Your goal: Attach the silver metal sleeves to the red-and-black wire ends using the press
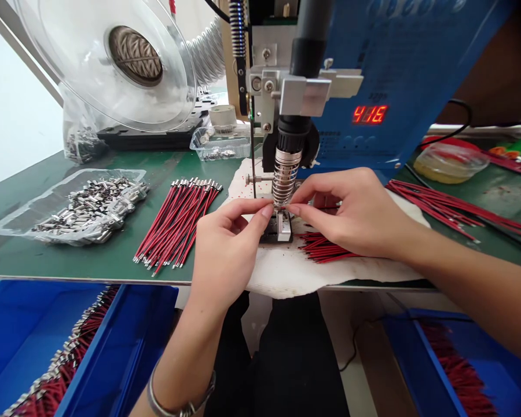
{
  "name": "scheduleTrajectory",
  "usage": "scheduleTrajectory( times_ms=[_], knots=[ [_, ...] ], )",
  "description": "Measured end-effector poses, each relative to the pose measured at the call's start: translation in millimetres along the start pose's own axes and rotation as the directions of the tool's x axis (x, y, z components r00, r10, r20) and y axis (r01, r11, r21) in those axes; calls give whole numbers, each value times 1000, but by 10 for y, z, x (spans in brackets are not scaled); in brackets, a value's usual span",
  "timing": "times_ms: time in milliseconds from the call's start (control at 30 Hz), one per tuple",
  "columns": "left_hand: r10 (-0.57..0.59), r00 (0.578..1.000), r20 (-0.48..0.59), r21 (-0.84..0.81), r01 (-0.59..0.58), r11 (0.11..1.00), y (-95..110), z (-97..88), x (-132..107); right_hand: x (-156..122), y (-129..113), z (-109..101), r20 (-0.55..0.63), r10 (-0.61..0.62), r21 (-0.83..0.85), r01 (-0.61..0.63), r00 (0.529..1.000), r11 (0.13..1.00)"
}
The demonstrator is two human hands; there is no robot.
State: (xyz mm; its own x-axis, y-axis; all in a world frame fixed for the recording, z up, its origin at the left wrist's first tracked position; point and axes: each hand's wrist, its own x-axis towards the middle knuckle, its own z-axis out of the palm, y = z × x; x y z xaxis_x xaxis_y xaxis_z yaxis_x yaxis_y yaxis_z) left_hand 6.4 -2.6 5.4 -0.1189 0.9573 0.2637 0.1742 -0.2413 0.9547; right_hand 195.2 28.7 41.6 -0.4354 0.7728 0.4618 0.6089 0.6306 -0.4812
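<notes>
Under the soldering iron (286, 171), with its spring-like metal coil, my two hands meet fingertip to fingertip. My left hand (232, 246) pinches thumb against forefinger just left of the iron's tip; whatever is in that pinch is too small to make out. From the right, my right hand (351, 208) is closed in a pinch on a thin red and black wire, mostly hidden by the fingers. Directly below the fingertips stands a small metal fixture (283, 227) on a dark base. Red and black wires (325, 248) lie on the cloth (282, 272) beneath my right hand.
Left are a bundle of tipped wires (178, 223) and a clear tray (8, 223) of small metal parts. Behind stand a clear fume hood (82, 69) and a blue machine (351, 139) reading 416. More wires (451, 205) lie right. Blue bins (125, 359) sit below the table edge.
</notes>
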Motion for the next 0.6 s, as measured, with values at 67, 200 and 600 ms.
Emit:
scheduleTrajectory(
  times_ms=[67,200,600],
  knots=[
    [-5,1000,4,-3,5,1000,-4,-1,-1,2,1,1,-2,-3,2,3,1000,1000],
    [2,1000,3,-5,-2,1000,-11,-3,0,-1,11,-3,-5,4,-6,-4,1000,1000],
    [-2,1000,-2,8,2,1000,-3,3,-4,-8,18,-11,-4,-16,-31,16,1000,999]
  ],
)
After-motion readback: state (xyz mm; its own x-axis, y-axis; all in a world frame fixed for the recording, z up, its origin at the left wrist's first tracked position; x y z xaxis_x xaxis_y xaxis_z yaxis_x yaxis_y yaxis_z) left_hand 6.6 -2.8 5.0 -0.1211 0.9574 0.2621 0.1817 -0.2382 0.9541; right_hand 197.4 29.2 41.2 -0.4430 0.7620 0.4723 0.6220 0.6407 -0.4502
